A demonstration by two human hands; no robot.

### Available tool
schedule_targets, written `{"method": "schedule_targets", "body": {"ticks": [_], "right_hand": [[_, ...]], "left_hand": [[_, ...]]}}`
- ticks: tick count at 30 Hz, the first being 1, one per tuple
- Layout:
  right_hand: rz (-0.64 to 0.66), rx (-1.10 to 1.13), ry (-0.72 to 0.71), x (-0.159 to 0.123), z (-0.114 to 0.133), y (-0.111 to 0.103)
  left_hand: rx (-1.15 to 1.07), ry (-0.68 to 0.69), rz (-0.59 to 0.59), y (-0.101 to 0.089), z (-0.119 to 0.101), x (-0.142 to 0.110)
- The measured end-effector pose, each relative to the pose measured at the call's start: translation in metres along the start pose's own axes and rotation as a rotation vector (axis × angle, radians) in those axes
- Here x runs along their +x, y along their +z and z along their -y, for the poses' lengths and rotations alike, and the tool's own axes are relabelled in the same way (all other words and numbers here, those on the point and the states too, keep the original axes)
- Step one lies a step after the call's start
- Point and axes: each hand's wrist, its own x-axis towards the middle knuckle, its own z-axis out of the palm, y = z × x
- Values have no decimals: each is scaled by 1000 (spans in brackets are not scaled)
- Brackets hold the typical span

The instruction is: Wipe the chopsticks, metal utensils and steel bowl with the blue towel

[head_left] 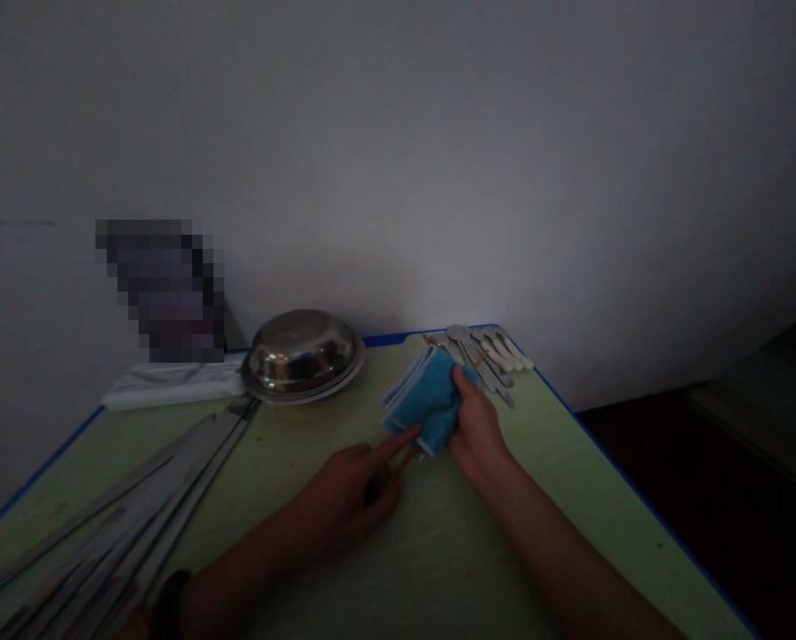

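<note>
My right hand (476,428) is closed on a folded blue cloth (425,396) held just above the pale green table (438,551). A thin wooden-handled utensil (406,460) pokes out from under the cloth. My left hand (351,502) grips that utensil's near end, with the forefinger stretched out to touch the cloth's lower edge. Behind the cloth, at the table's far right corner, lie several spoons and other cutlery (495,356).
An upturned steel bowl (303,354) rests on a plate at the back of the table, next to a white folded packet (171,384). Several long metal strips (124,524) lie across the left side. The table's right edge drops to a dark floor.
</note>
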Motion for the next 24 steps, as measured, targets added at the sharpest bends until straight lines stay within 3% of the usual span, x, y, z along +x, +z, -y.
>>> {"method": "schedule_targets", "body": {"ticks": [11,24], "right_hand": [[-74,115,71,-4,6,7],[-88,87,70,-2,4,5]], "left_hand": [[13,-12,-2,1,2,0],[-10,-1,-7,3,6,0]]}}
